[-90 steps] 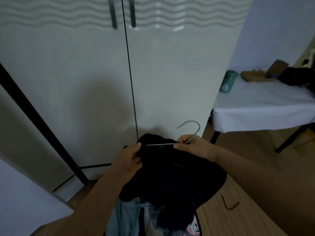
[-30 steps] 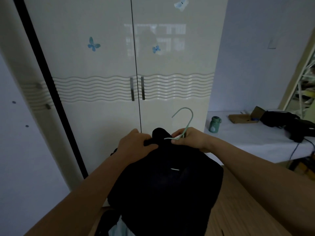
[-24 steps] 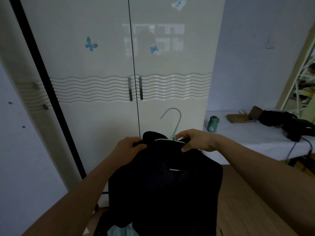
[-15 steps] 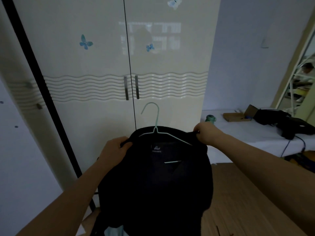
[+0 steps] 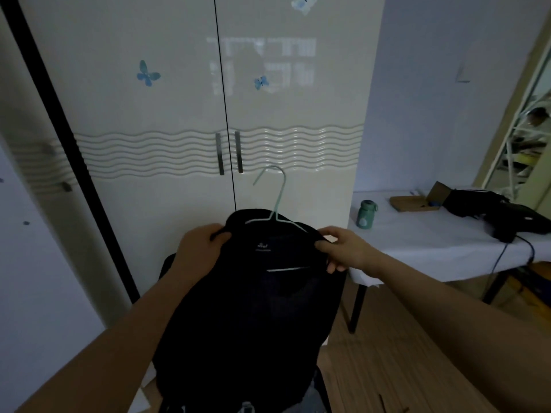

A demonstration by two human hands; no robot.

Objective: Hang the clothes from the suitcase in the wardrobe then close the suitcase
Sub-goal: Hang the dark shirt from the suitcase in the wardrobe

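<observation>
A black garment [image 5: 247,308] hangs on a pale green wire hanger [image 5: 275,201], held up in front of the white wardrobe [image 5: 179,114]. My left hand [image 5: 199,248] grips the garment's left shoulder. At the right shoulder, my right hand [image 5: 346,248] pinches the fabric. The hanger's hook stands free above the collar, just below the two door handles [image 5: 229,158]. Both wardrobe doors are closed. The suitcase is hidden below the garment.
A table with a white cloth [image 5: 432,242] stands to the right, carrying a green bottle [image 5: 366,213], a cardboard box [image 5: 417,201] and a black bag [image 5: 492,213]. Wooden floor [image 5: 387,368] lies below. A dark vertical strip [image 5: 68,150] borders the wardrobe on the left.
The garment rose from low by the floor to chest height. My right hand left the hanger's neck and slid out to the right shoulder, spreading the garment over the hanger.
</observation>
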